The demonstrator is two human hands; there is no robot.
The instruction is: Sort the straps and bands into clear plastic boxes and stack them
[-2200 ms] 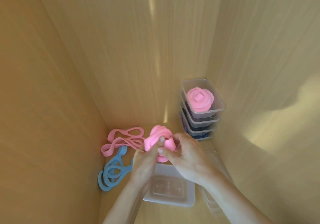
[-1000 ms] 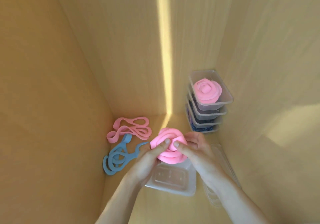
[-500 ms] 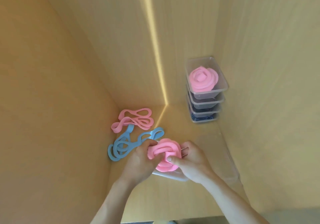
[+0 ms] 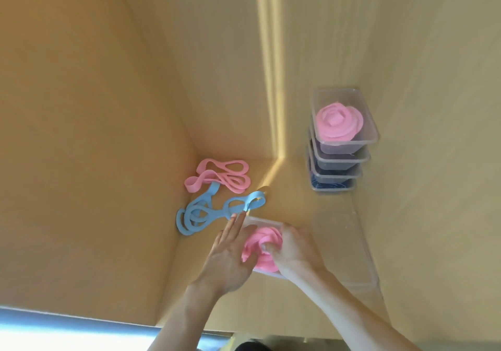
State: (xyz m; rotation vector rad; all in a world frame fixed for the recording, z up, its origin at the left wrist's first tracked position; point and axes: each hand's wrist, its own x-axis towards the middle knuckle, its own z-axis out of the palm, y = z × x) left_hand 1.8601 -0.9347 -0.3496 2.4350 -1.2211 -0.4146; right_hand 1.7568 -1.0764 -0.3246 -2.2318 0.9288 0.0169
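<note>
A rolled pink band (image 4: 262, 247) sits in a clear plastic box (image 4: 261, 221) on the shelf floor. My right hand (image 4: 294, 247) curls its fingers over the roll from the right, pressing into it. My left hand (image 4: 229, 253) lies flat with straight fingers along the left side of the roll and box. A loose pink band (image 4: 219, 175) and a loose blue band (image 4: 214, 213) lie at the left back corner. A stack of clear boxes (image 4: 341, 144) stands at the right back, the top one holding a rolled pink band (image 4: 337, 121).
Wooden walls close in on the left, back and right. More clear plastic pieces (image 4: 344, 245) lie along the right wall beside my right hand. The shelf's front edge runs at the bottom left, with a bright strip below it.
Both hands lowered the rolled pink band from mid-air into the clear box. My left hand let go of the roll and straightened its fingers.
</note>
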